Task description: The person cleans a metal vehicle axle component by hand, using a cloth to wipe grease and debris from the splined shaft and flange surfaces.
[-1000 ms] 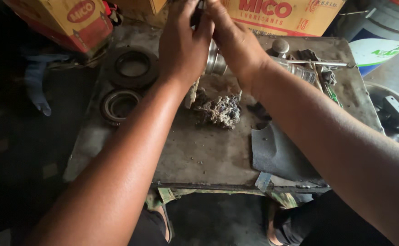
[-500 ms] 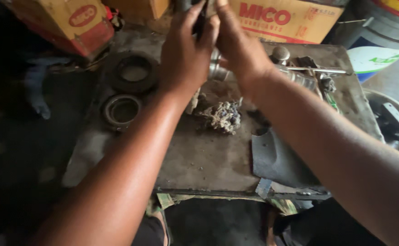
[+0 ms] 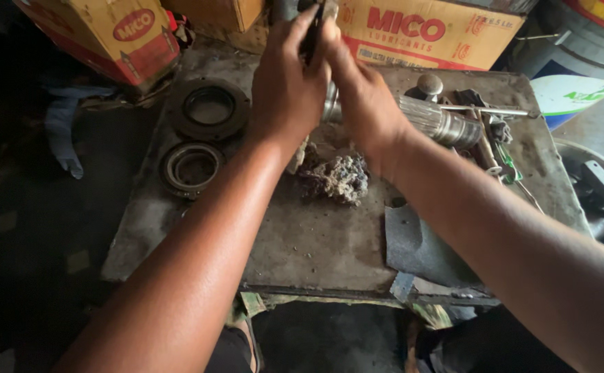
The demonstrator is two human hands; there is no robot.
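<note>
Reaching up toward the far edge of the bench (image 3: 329, 242), the left hand (image 3: 287, 90) and the right hand (image 3: 361, 100) are pressed together around a small dark part (image 3: 310, 34) held at the top of the view. The part is pinched between the fingers of both hands, with the left hand's fingers curled closed over it and the right hand's thumb and fingers folded in against it from the other side; its shape cannot be told, since most of it is covered.

Just beneath the hands, a ribbed metal shaft (image 3: 430, 117) is laid across the bench, running out past the right hand. A clump of dirty rag or waste (image 3: 335, 178) is seen below the wrists, between the two forearms. Left of the left hand, a dark ring-shaped disc (image 3: 209, 107) is set, and a metal bearing ring (image 3: 191, 167) lies nearer, just beside it. A sheet of grey abrasive paper (image 3: 419, 249) is spread under the right forearm. Beyond the hands, cardboard boxes (image 3: 419, 31) are stacked against the bench.
</note>
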